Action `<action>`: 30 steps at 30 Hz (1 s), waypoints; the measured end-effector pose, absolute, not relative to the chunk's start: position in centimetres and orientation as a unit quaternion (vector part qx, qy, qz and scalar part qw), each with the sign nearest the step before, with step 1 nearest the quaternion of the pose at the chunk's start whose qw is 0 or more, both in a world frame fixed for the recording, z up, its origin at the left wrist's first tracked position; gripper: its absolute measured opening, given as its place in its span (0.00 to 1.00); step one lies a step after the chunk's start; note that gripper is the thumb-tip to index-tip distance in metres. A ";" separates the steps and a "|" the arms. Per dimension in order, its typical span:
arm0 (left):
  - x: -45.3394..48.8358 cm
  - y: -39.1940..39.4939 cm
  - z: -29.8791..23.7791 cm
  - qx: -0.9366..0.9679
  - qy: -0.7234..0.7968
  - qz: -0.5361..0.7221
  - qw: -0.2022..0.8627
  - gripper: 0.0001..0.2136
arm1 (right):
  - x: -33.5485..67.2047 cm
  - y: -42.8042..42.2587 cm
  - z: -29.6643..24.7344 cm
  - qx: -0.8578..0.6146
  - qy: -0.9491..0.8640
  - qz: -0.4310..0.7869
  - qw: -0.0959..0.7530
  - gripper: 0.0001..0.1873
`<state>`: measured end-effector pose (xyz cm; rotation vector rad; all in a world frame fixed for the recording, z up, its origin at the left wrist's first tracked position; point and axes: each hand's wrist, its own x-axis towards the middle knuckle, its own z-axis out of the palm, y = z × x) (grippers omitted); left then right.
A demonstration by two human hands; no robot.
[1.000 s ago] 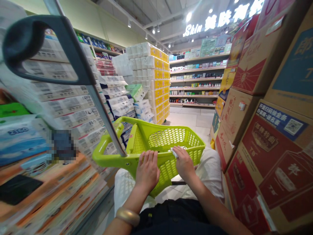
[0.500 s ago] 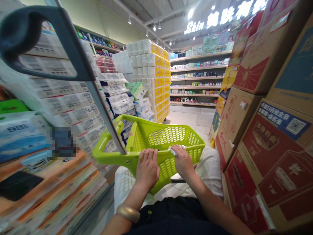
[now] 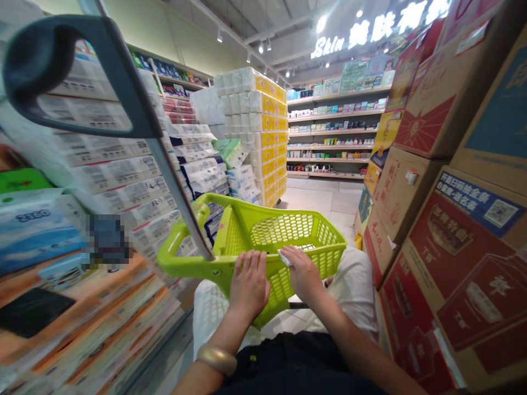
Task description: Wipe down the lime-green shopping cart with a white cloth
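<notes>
In front of me stands a lime-green shopping basket cart (image 3: 230,230) with perforated sides, tilted slightly in view. My left hand (image 3: 250,285) is closed over its near rim, fingers hooked over the top edge. Farther right along that rim, my right hand (image 3: 304,274) presses a small white cloth or tissue (image 3: 284,257) against the edge; much of it is hidden under the fingers. From the cart's left end a metal pole (image 3: 181,200) rises to a dark grey pull handle (image 3: 142,104).
Brown and red cartons (image 3: 415,219) are stacked close on my right. Tissue packs (image 3: 127,164) and an orange-sided stack (image 3: 123,307) line the left. Ahead are yellow-and-white paper bales (image 3: 267,131), tiled floor (image 3: 313,192) and product shelves (image 3: 333,131).
My right hand has slid a little to the left along the rim with the white cloth. My left hand keeps its place on the cart.
</notes>
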<state>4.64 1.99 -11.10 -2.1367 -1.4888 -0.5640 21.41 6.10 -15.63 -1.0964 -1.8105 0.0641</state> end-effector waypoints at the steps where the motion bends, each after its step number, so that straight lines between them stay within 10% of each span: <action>1: 4.6 2.0 -11.1 -0.780 -0.543 -0.204 0.235 0.25 | 21.0 5.8 -15.5 -0.431 -0.759 0.031 0.488 0.29; 30: 4.6 1.9 -11.0 -0.782 -0.545 -0.200 0.226 0.26 | 21.4 6.1 -15.3 -0.454 -0.751 0.036 0.477 0.28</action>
